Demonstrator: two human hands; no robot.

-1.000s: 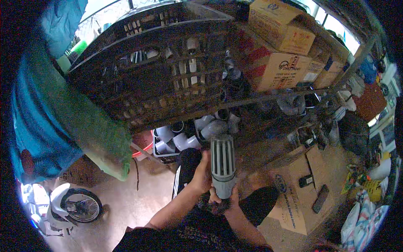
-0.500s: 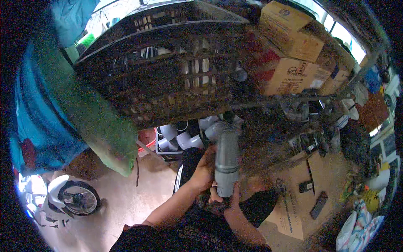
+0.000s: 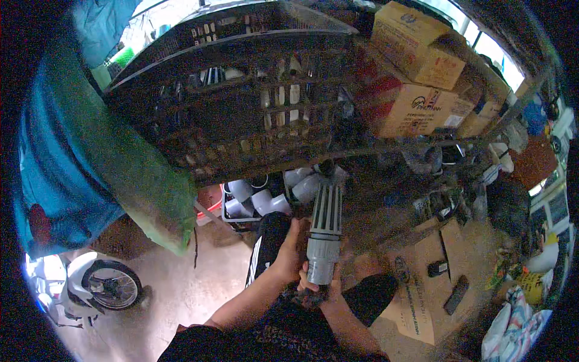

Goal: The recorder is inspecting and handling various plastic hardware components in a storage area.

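Observation:
A grey plastic pipe strainer (image 3: 324,241), its upper half cut into long slots and its lower end a plain round collar, stands nearly upright in front of me. My left hand (image 3: 292,250) lies along its left side, with the fingers partly hidden behind it. Around the lower collar my right hand (image 3: 319,285) is closed, its fingers curled at the bottom end. Past the strainer's top, a tray (image 3: 228,214) carries several grey pipe fittings (image 3: 261,199).
Beyond my hands stands a large dark slatted crate (image 3: 229,130). Cardboard boxes (image 3: 416,108) are stacked at the far right. Flattened cardboard (image 3: 416,301) lies to my right, bearing a phone-like black object (image 3: 456,295). A motorbike wheel (image 3: 111,283) and a green-blue tarp (image 3: 78,157) are at left.
The strainer looked smooth and blurred before; its slots now show sharply. Both hands stay in nearly the same place around it.

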